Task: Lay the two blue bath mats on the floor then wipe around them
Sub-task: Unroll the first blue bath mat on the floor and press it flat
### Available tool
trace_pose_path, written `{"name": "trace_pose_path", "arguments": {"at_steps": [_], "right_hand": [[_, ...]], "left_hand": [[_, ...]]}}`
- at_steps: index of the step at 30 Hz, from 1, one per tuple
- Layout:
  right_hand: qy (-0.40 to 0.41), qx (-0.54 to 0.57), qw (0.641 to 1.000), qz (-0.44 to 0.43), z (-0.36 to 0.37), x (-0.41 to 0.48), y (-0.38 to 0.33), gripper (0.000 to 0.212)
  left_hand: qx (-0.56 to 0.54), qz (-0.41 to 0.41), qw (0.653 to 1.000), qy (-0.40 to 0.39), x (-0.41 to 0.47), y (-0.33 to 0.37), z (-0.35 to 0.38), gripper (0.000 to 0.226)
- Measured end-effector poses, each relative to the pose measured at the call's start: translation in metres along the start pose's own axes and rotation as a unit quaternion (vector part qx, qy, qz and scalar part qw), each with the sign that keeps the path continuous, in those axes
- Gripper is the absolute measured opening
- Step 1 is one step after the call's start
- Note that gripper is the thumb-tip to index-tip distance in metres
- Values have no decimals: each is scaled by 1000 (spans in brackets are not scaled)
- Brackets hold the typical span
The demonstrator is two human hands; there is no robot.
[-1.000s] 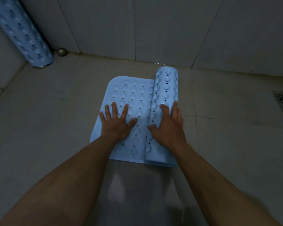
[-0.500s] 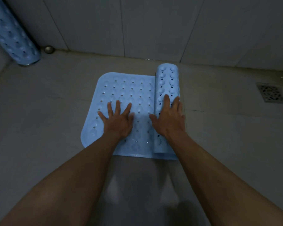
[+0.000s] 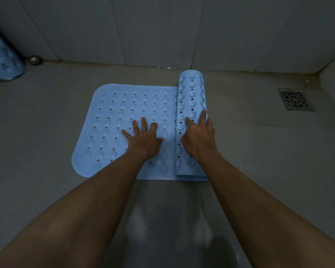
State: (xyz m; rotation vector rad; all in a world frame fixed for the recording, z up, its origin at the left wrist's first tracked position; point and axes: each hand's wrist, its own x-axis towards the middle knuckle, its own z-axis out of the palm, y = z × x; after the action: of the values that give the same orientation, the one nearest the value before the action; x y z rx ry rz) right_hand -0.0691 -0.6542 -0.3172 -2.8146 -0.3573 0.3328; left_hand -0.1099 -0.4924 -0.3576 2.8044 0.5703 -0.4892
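The blue bath mat [image 3: 124, 117] lies half unrolled on the floor [image 3: 46, 132], left hand [image 3: 143, 140] pressing its flat part with straight spread fingers, right hand [image 3: 198, 138] resting open-fingered on the roll [image 3: 191, 93], grasping nothing; judged soft, light, springy rubber, it is best pushed at the roll's crest.

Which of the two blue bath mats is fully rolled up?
The far-left mat by the wall: a full roll, untouched. The middle mat lies partly unrolled, left hand on its flat part, right hand on its roll.
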Motion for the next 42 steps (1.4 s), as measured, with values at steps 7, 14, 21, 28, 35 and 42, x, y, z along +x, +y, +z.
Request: {"name": "trace_pose_path", "arguments": {"at_steps": [7, 14, 21, 28, 35, 42], "right_hand": [[14, 52, 996, 75, 4, -8, 41, 87], [66, 17, 997, 47, 1, -12, 54, 83], [53, -89, 994, 24, 2, -16, 103, 57], [34, -90, 993, 70, 3, -24, 145, 67], [59, -105, 992, 31, 0, -27, 165, 66], [63, -155, 985, 51, -14, -24, 202, 62]], "left_hand": [[-21, 0, 999, -35, 2, 38, 7, 64], [44, 54, 998, -4, -1, 70, 20, 69], [52, 39, 998, 15, -7, 89, 43, 72], [31, 93, 995, 36, -9, 117, 52, 71], [48, 154, 983, 93, -11, 135, 67, 65], [61, 142, 984, 84, -10, 149, 72, 73]]}}
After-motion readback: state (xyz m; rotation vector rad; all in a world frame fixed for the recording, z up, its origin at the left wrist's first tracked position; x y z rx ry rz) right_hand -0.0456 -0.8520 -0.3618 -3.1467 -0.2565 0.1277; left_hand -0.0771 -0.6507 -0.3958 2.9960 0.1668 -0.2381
